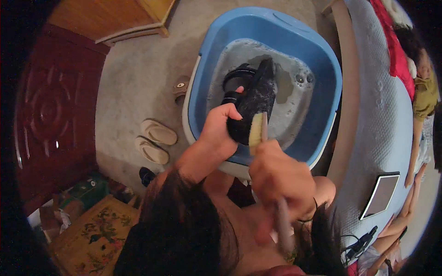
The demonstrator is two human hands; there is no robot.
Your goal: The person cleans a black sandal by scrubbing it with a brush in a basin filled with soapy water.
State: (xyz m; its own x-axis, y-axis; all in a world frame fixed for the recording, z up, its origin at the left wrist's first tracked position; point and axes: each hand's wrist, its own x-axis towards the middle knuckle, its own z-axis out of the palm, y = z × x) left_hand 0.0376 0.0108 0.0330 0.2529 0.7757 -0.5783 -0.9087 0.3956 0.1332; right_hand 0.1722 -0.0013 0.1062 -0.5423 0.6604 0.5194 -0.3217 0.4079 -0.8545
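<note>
My left hand (pixel 221 129) grips a wet black sandal (pixel 258 99) by its near end, thumb on top. The sandal is tilted over soapy water, and its dark straps show on its left side. My right hand (pixel 281 177) is wrapped round the handle of a scrubbing brush (pixel 258 129), slightly smeared by motion. The brush's pale yellow bristles touch the near right part of the sandal. Below both hands stands a blue basin (pixel 271 27) with greyish, foamy water (pixel 299 99) in it.
Left of the basin, beige slippers (pixel 159 131) and a brown slipper (pixel 181 87) lie on the floor. A bed (pixel 377 92) runs along the right, with a tablet (pixel 381 195) and another person lying on it. A wooden cabinet (pixel 110 18) stands at far left. Dark hair hangs low in view.
</note>
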